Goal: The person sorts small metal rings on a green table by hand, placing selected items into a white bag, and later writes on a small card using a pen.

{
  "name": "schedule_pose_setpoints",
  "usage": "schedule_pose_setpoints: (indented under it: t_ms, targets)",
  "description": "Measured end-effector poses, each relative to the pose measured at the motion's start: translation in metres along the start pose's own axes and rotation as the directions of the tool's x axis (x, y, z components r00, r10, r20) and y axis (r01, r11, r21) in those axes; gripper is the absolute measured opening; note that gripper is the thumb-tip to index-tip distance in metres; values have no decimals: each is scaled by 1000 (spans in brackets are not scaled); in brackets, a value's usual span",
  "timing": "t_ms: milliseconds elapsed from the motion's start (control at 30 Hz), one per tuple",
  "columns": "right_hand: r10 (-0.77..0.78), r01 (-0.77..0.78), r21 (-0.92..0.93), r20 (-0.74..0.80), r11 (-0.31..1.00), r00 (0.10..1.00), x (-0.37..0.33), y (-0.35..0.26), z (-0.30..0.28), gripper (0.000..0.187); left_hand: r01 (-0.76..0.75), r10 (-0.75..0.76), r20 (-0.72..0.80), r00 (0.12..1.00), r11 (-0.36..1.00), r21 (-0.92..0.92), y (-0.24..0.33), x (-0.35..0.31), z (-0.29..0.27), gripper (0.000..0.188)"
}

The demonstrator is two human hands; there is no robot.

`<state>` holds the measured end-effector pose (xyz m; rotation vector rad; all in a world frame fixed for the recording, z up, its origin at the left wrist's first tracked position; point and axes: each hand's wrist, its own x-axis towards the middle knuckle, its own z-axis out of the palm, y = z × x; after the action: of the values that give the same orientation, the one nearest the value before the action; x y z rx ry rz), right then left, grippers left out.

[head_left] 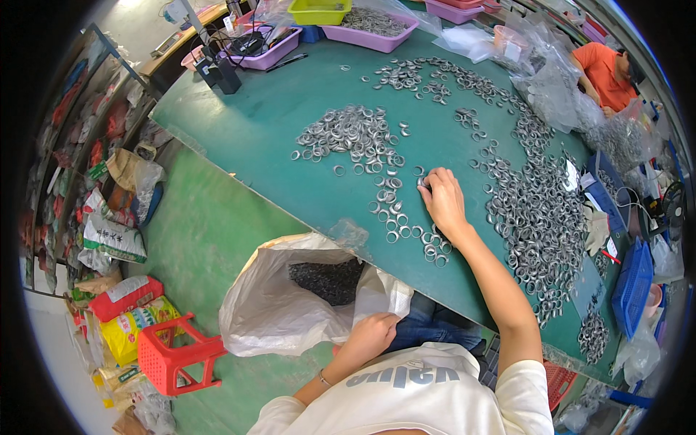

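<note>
My left hand (373, 336) is closed on the rim of a large white woven sack (268, 308) beside the table's near edge. The sack's mouth gapes upward, and a dark mass of small pieces (328, 281) lies inside; their kind is too small to tell. On the green table, my right hand (444, 201) is bent over with finger and thumb around a grey metal ring (420, 182). A loose trail of similar rings (394, 210) runs just left of that hand. Beyond it spreads a heap of rings (351, 132). The palm side of the right hand is hidden.
A larger ring pile (536, 225) covers the table's right side. Purple trays (373, 38) and a yellow-green tray (319, 11) stand at the far edge. A red stool (177, 355) is on the floor at left. A person in orange (605, 76) sits at far right.
</note>
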<state>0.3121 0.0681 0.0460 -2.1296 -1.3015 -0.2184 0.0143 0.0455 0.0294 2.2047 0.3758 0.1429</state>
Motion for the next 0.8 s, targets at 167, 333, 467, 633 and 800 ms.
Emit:
schedule_pose_setpoints:
  t_ms: [167, 333, 467, 633, 800]
  targets:
    - [30, -33, 157, 22, 987, 999, -10, -18, -14, 12, 2, -2, -11, 1000, 1000, -18, -2, -2, 1, 16]
    - [-21, -237, 573, 406, 785, 913, -41, -78, -46, 11, 8, -8, -1, 1000, 1000, 1, -5, -2, 2, 17]
    - [-279, 64, 512, 356, 857, 892, -67, -114, -36, 16, 23, -23, 30, 999, 1000, 2, 0, 0, 0, 18]
    - [23, -84, 350, 174, 933, 985, -33, -87, -32, 15, 14, -14, -3, 1000, 1000, -4, -4, -5, 1, 18]
    - [-158, 142, 148, 100, 979, 982, -20, -53, -11, 18, -7, 7, 10, 1000, 1000, -12, -1, -2, 1, 17]
